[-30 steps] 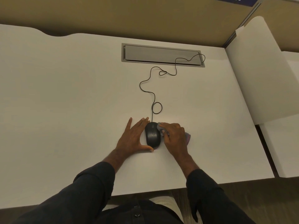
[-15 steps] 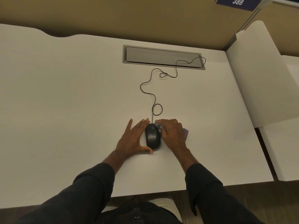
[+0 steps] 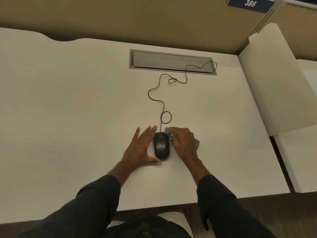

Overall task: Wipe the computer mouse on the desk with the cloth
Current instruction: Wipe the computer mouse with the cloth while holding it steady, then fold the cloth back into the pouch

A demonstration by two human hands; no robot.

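Note:
A black wired computer mouse (image 3: 161, 146) lies on the white desk (image 3: 68, 117), near its front edge. My left hand (image 3: 141, 148) rests flat against the mouse's left side, fingers spread, with the thumb curled round its rear. My right hand (image 3: 183, 143) presses a small grey cloth (image 3: 197, 143) against the mouse's right front side. Most of the cloth is hidden under that hand; only bits show at the fingertips and beyond the knuckles.
The mouse's thin black cable (image 3: 163, 107) loops away over the desk to a grey cable hatch (image 3: 171, 61) at the back. A white divider panel (image 3: 277, 79) stands at the right. A tan partition wall (image 3: 137, 18) runs behind.
My right hand with the cloth has slid forward along the mouse's right side, toward its front. The left hand and mouse have stayed in place.

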